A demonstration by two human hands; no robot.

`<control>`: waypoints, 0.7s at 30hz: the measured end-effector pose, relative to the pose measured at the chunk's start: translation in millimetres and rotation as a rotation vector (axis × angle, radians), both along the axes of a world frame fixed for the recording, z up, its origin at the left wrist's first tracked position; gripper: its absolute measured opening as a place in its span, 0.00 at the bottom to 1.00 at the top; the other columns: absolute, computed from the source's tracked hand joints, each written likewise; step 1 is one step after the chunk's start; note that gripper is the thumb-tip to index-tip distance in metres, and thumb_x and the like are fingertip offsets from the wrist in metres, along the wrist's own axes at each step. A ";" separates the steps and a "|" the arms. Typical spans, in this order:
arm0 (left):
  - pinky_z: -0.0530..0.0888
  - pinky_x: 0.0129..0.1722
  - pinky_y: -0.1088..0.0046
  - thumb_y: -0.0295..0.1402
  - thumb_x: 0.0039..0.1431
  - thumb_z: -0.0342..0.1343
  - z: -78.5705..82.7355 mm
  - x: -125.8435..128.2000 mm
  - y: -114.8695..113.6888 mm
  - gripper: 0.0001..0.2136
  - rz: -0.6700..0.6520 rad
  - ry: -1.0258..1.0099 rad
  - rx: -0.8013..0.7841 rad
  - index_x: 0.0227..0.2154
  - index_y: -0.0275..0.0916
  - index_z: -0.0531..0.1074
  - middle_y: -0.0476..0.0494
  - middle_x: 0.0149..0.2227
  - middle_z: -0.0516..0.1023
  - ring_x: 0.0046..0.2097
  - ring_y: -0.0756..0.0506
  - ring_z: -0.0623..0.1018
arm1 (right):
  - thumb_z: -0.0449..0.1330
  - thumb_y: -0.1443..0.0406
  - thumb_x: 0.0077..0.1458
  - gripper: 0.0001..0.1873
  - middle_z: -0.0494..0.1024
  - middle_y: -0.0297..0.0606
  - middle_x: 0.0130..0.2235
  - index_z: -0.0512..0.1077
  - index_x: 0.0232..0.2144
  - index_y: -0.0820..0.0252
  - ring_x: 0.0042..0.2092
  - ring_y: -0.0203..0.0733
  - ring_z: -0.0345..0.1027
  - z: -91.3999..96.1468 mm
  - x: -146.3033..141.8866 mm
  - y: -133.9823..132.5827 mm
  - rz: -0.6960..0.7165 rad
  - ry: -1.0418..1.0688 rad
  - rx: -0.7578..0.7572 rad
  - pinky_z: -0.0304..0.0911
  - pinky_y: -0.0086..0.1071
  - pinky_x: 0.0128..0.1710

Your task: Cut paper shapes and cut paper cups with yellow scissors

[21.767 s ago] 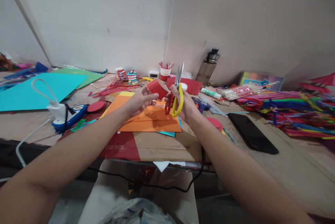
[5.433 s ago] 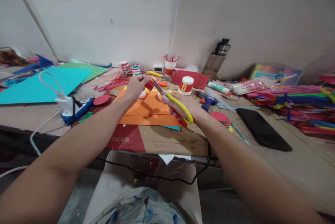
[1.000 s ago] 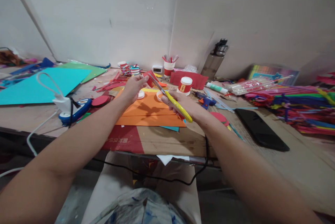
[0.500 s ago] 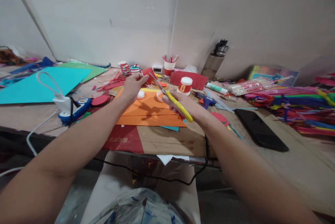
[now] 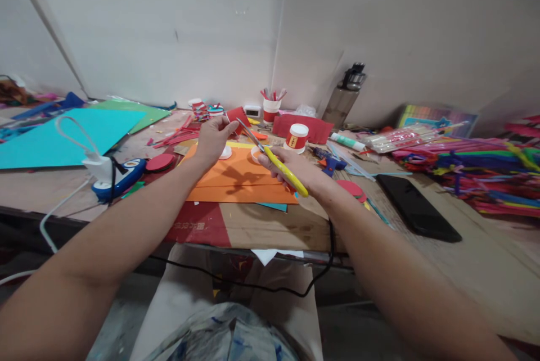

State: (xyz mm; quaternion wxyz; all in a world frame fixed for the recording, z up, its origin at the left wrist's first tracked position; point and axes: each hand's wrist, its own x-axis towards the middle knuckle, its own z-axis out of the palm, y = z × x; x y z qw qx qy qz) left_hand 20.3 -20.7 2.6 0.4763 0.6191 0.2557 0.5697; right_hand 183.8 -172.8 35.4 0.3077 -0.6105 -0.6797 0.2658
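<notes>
My left hand pinches a small piece of red paper above the work surface. In my right hand is a pair of scissors with yellow handles. Their metal blades point up and left, with the tips at the red paper; whether they are cutting it I cannot tell. Below both hands lie orange sheets. A white round lid-like piece sits by my left hand, and a second white round piece is partly hidden by my right hand. Just behind stands a red-and-white paper cup.
Blue card and a blue power strip lie left. A glue gun, a phone and pipe cleaners are right. A bottle stands near the wall. A black cable hangs below the table edge.
The whole view has shifted very slightly. Both hands keep nearly the same pose, and the scissor tips remain by the red paper.
</notes>
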 end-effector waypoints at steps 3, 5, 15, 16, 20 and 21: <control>0.74 0.30 0.76 0.42 0.45 0.66 -0.5 0.2 -0.1 0.17 0.030 0.005 0.028 0.22 0.36 0.67 0.49 0.23 0.73 0.27 0.51 0.75 | 0.53 0.41 0.54 0.32 0.73 0.37 0.27 0.73 0.46 0.59 0.31 0.38 0.68 0.1 -0.2 0.1 -0.007 -0.009 0.012 0.65 0.32 0.34; 0.74 0.30 0.76 0.42 0.46 0.66 -0.8 0.4 -0.2 0.16 0.037 0.008 0.034 0.22 0.36 0.67 0.49 0.24 0.73 0.27 0.51 0.75 | 0.53 0.41 0.55 0.32 0.74 0.38 0.28 0.73 0.46 0.59 0.32 0.39 0.68 0.1 -0.5 -0.2 -0.016 -0.017 0.014 0.65 0.33 0.35; 0.75 0.31 0.75 0.41 0.48 0.65 0.4 0.5 -1.6 0.15 -0.051 -0.008 -0.036 0.24 0.35 0.69 0.47 0.26 0.76 0.26 0.52 0.75 | 0.53 0.43 0.55 0.29 0.73 0.36 0.27 0.73 0.46 0.59 0.31 0.38 0.68 -1.8 -2.7 -2.2 -0.030 -0.020 0.034 0.66 0.33 0.35; 0.75 0.31 0.75 0.41 0.48 0.64 0.6 0.2 -1.4 0.14 -0.061 -0.008 -0.041 0.24 0.35 0.70 0.47 0.26 0.76 0.26 0.52 0.75 | 0.53 0.43 0.55 0.29 0.73 0.36 0.27 0.73 0.46 0.58 0.31 0.38 0.68 -1.6 -2.8 -2.1 -0.028 -0.019 0.035 0.65 0.33 0.35; 0.74 0.32 0.75 0.42 0.48 0.64 2.2 -1.5 -1.0 0.14 -0.072 0.006 -0.052 0.25 0.35 0.70 0.47 0.25 0.75 0.27 0.52 0.75 | 0.53 0.43 0.55 0.29 0.74 0.37 0.29 0.73 0.46 0.58 0.31 0.37 0.67 -0.1 -3.1 -1.3 -0.015 -0.016 0.030 0.65 0.32 0.35; 0.74 0.32 0.75 0.41 0.48 0.65 2.7 -1.8 -1.1 0.14 -0.057 0.018 -0.043 0.24 0.35 0.70 0.47 0.24 0.74 0.28 0.51 0.75 | 0.53 0.43 0.55 0.30 0.74 0.37 0.30 0.73 0.46 0.59 0.31 0.37 0.67 0.2 -3.2 -1.3 -0.014 -0.015 0.025 0.65 0.32 0.34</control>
